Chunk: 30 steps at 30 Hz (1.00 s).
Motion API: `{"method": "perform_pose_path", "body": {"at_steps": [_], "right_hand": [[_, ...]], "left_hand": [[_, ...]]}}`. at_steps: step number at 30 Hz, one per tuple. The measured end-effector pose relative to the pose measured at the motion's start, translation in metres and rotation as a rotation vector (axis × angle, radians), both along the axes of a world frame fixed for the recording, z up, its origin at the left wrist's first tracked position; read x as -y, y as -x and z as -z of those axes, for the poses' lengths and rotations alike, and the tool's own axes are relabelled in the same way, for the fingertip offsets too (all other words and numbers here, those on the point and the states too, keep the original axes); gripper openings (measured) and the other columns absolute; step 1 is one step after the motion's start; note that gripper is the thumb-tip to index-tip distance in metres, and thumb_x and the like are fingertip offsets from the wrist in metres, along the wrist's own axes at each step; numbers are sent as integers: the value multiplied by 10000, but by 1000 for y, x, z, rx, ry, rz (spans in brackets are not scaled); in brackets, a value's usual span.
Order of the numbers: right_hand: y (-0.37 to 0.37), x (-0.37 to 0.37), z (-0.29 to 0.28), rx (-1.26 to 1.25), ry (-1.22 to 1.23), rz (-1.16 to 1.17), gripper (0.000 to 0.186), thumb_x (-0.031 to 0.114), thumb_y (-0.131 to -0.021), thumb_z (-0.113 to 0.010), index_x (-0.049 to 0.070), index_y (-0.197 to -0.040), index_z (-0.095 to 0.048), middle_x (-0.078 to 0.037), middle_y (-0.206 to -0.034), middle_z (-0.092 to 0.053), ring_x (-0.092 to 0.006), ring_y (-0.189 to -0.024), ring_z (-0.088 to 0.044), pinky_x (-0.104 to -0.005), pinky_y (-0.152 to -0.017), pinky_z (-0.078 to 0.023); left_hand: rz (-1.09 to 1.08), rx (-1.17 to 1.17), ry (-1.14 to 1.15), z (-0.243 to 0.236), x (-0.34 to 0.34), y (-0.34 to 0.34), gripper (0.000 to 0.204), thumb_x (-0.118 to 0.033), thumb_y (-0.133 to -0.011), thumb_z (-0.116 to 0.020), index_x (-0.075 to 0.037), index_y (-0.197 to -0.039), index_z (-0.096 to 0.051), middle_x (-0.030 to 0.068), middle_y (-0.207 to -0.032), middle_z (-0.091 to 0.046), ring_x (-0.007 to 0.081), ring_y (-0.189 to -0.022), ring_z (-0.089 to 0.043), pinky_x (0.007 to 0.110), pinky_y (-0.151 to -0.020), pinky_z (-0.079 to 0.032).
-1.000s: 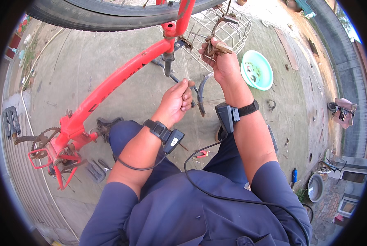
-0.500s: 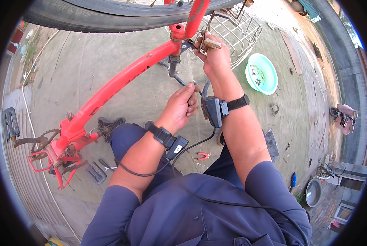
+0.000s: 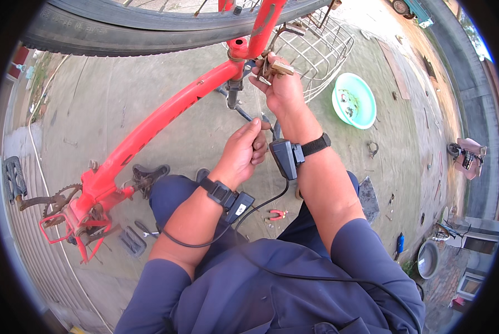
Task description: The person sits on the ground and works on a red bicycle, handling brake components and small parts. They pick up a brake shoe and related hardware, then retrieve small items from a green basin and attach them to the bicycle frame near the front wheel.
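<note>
Currently in hand: one rusty brake caliper (image 3: 283,68), beside a red bicycle frame (image 3: 166,115)

Item: caliper by its look, two blocks at its ends; held in the right hand (image 3: 283,89), close to the head tube (image 3: 237,52), next to the wire basket (image 3: 323,62).

Handling, by judgement: best gripped by the bare metal, blocks left free; skin out of the gap between its arms; turned slowly, clear of the tyre (image 3: 121,32).

Pose: right hand higher and farther forward, fingers curled around the metal. Left hand (image 3: 240,153) lower, curled closed, thumb against forefinger; anything small pinched there, cannot tell.
</note>
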State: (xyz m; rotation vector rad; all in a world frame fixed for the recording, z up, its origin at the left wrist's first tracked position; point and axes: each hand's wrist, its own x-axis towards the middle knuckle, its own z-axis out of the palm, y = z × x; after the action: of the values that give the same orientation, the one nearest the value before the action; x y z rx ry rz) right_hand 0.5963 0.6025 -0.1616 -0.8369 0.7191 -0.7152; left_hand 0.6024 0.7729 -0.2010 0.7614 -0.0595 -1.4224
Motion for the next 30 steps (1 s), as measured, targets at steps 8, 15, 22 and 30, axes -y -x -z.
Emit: {"method": "perform_pose_path", "body": {"at_steps": [8,15,22,30], "right_hand": [[15,-5,-11,-107,-11,63,182,250,-999,-549,97,-1072,-616,-53,-909,-650,-179,-760,-625,-352,-678,-514],[27,-5,-27,-106,-116,41,190,237,-1006,-457,94,-1086,-554,-60,-831,-592,-186,-664,-556,-306,-560,-419],[18,4,-35,-47,-142,-15,138,225,-1014,-443,99,-1015,-500,-61,-797,-559,-170,-614,-502,-264,-473,-333],[17,0,-38,-117,-213,14,148,223,-1033,-425,101,-1009,-506,-56,-793,-556,-154,-573,-476,-252,-436,-310]], "left_hand": [[-7,15,24,-1,1,0,357,-382,-1056,-517,-35,-1114,-578,-49,-663,-384,61,-535,-351,219,-465,-273],[5,15,31,-2,1,0,350,-375,-1060,-510,-35,-1106,-578,-49,-655,-387,60,-526,-347,217,-461,-271],[22,41,48,0,1,0,357,-385,-1059,-505,-39,-1115,-572,-44,-676,-384,64,-538,-346,216,-476,-282],[17,37,53,-2,0,0,357,-389,-1059,-504,-42,-1108,-574,-43,-667,-380,62,-530,-343,217,-470,-278]]}}
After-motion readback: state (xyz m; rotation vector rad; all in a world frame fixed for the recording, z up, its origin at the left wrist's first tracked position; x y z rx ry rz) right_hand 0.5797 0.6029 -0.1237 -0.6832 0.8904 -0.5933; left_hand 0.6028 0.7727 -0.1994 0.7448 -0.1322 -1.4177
